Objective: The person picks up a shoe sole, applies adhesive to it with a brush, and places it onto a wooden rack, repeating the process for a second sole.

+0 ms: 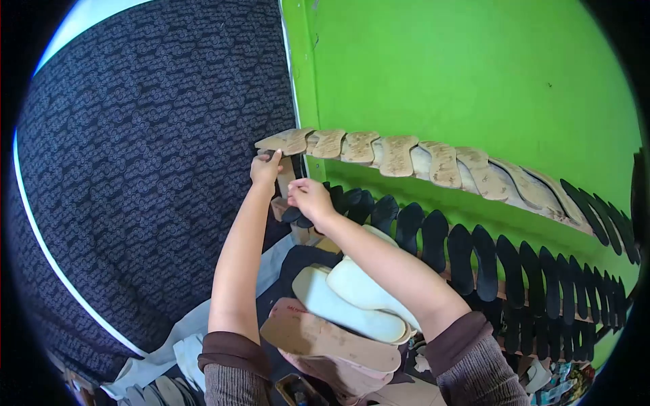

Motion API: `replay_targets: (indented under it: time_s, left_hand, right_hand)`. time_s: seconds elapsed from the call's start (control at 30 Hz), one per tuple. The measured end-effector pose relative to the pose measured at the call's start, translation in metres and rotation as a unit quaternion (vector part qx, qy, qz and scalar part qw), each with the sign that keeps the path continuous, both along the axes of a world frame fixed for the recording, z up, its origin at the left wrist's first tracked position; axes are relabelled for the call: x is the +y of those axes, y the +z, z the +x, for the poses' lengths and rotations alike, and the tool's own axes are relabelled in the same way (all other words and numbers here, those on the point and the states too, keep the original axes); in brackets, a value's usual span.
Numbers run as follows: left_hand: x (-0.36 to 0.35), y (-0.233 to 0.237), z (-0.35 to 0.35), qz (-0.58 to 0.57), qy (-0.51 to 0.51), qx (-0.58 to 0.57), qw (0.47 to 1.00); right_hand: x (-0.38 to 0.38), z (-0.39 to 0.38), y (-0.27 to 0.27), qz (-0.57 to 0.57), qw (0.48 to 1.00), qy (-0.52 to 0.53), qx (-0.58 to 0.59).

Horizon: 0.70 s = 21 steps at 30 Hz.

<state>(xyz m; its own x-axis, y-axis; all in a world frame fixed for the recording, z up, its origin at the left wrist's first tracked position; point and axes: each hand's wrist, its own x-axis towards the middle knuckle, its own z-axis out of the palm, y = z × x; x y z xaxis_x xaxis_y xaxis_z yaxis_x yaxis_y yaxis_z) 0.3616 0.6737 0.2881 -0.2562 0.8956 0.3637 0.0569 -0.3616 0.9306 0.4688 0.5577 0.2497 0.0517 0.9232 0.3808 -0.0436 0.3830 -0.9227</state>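
My left hand (266, 168) is raised at the left end of a long board, its thumb against the lower edge of the leftmost tan sole piece (284, 141). Its fingers are curled, and what they grip is partly hidden. A little lower and to the right, my right hand (310, 199) is closed with fingers bent inward; anything in them is too small to make out. It is close to a wooden upright (286, 177) and the nearest black soles (350, 199). Several more tan sole pieces (397, 155) lie side by side along the board.
Rows of black soles (461, 257) stand on racks below, along a green wall (474, 74). Dark patterned cloth (149, 176) hangs at left. Under my forearms lie stacked cream soles (349, 308) and a brown sole-shaped sheet (332, 338). A small dark container (298, 389) is nearest me.
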Motion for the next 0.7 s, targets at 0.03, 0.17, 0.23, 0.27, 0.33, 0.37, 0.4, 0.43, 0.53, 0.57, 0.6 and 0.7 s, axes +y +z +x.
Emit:
replay_targets:
  time_s: [0.03,0.17,0.23,0.27,0.33,0.37,0.4,0.43,0.53,0.57,0.6,0.7]
  left_hand:
    - [-0.008,-0.002,-0.005,0.017,-0.01,-0.006,1.0]
    - [-0.054,-0.01,-0.024,-0.048,-0.04,-0.014,0.998]
    - [-0.088,-0.011,-0.033,-0.025,-0.041,0.032,0.998]
    - [-0.105,-0.014,-0.039,-0.01,-0.037,0.06,0.997]
    - [-0.143,-0.023,-0.055,0.048,-0.019,0.152,0.987]
    - [-0.163,-0.028,-0.062,0.11,-0.007,0.242,0.964]
    - [-0.185,-0.033,-0.069,0.103,-0.004,0.242,0.965]
    - [-0.206,-0.037,-0.074,0.136,0.005,0.278,0.951]
    - [-0.272,-0.052,-0.093,0.157,0.01,0.298,0.941]
    - [-0.294,-0.06,-0.101,0.173,0.009,0.326,0.929]
    - [-0.316,-0.066,-0.109,0.189,0.008,0.354,0.916]
    - [-0.387,-0.086,-0.131,0.176,0.041,0.379,0.908]
  right_hand:
    - [-0.003,0.001,-0.001,0.011,1.0,-0.007,-0.013]
    - [-0.014,-0.006,-0.002,-0.02,1.0,-0.015,-0.002]
    - [-0.022,-0.013,-0.004,0.009,0.999,-0.031,-0.012]
    - [-0.026,-0.017,-0.007,0.034,0.998,-0.048,-0.019]
    - [-0.067,-0.02,0.005,0.081,0.979,-0.103,-0.159]
    - [-0.079,-0.024,0.005,0.13,0.967,-0.119,-0.186]
    - [-0.088,-0.028,0.003,0.179,0.951,-0.134,-0.211]
    - [-0.1,-0.031,0.002,0.184,0.952,-0.11,-0.22]
    - [-0.14,-0.043,-0.003,0.208,0.924,-0.088,-0.308]
    - [-0.156,-0.047,-0.005,0.218,0.912,-0.067,-0.34]
    - [-0.171,-0.051,-0.008,0.214,0.914,-0.055,-0.34]
    - [-0.218,-0.066,-0.021,0.285,0.845,-0.053,-0.45]
